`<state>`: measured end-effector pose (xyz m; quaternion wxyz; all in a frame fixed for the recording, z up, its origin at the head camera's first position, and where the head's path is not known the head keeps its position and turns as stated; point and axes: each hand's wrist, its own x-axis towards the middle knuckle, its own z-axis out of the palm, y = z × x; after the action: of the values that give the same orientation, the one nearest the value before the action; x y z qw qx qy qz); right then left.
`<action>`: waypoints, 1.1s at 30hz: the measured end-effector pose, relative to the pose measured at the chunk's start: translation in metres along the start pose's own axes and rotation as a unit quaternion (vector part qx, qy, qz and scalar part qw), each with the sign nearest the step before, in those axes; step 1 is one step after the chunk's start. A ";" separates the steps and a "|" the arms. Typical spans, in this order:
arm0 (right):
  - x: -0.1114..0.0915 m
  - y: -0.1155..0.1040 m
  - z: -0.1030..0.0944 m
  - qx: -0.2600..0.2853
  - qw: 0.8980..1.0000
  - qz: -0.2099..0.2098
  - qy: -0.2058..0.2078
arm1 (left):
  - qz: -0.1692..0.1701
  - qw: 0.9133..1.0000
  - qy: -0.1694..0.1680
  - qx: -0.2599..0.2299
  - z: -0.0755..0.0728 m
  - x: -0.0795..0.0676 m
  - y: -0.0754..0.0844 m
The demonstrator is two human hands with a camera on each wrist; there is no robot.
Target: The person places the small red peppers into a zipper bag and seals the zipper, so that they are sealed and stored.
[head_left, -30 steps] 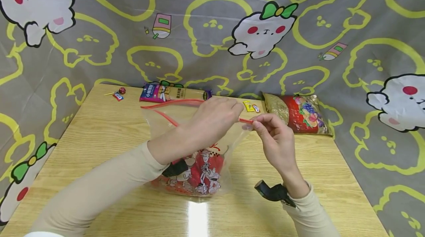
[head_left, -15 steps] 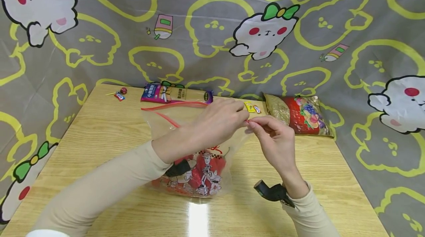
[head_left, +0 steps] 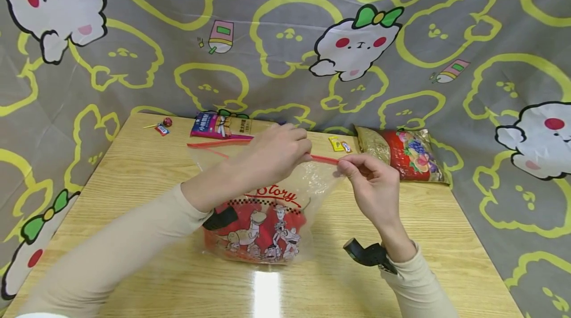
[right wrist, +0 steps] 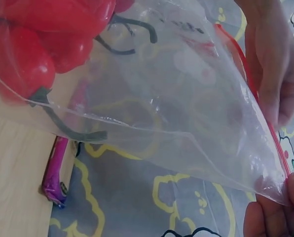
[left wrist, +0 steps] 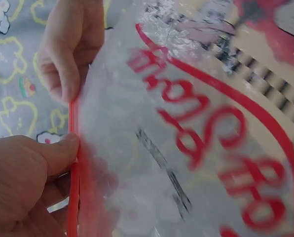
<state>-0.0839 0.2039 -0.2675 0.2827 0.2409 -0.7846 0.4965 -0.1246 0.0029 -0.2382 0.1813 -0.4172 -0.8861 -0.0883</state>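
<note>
A clear zip bag [head_left: 272, 229] with a red zip strip and a cartoon print stands on the table between my hands. Through its plastic, red peppers with green stems [right wrist: 68, 39] show in the right wrist view. My left hand [head_left: 272, 152] pinches the red zip [left wrist: 74, 192] near mid-mouth, between thumb and fingers. At the bag's right corner, my right hand [head_left: 374, 184] grips the end of the strip. Between the hands the zip is a single taut line; left of my left hand its two edges stand apart. My left forearm covers part of the bag.
Behind the bag lies a purple-and-tan noodle packet [head_left: 223, 125]. A gold-and-red fruit-print bag [head_left: 410, 154] is at the back right, with small yellow and white packets [head_left: 336, 144] beside it. A lollipop [head_left: 167, 122] and a small wrapped sweet [head_left: 162, 130] lie back left.
My left hand first came right, up to my right hand at the corner, then moved left along the zip. The strip between them now shows longer. My right hand has barely moved.
</note>
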 end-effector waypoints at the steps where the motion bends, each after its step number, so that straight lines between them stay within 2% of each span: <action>1: 0.000 0.001 0.000 -0.002 1.000 0.001 0.001 | 0.001 1.000 0.003 -0.002 -0.001 -0.003 -0.004; 10: -0.001 0.010 -0.006 -0.007 1.000 0.011 0.005 | -0.002 0.999 0.023 -0.041 -0.009 -0.031 -0.033; 16: -0.003 0.025 -0.007 -0.010 1.000 0.003 0.000 | 0.016 0.997 0.043 -0.058 -0.010 -0.046 -0.040; 20: -0.003 0.021 -0.007 -0.010 1.000 0.011 -0.001 | 0.027 0.995 0.054 -0.074 -0.008 -0.048 -0.039; 24: -0.003 0.013 -0.007 -0.009 1.000 0.015 0.000 | 0.015 0.994 0.045 -0.098 -0.006 -0.047 -0.040; 27: -0.005 0.019 -0.007 -0.001 1.000 0.019 0.001 | 0.002 0.992 0.042 -0.118 -0.006 -0.048 -0.040; 33: -0.007 0.034 -0.008 0.012 0.999 0.031 0.003 | -0.001 0.990 0.045 -0.132 -0.007 -0.047 -0.041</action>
<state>-0.0992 0.2250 -0.2912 0.2663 0.2183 -0.7851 0.5149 -0.1270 -0.0589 -0.2503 0.1642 -0.4321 -0.8582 -0.2233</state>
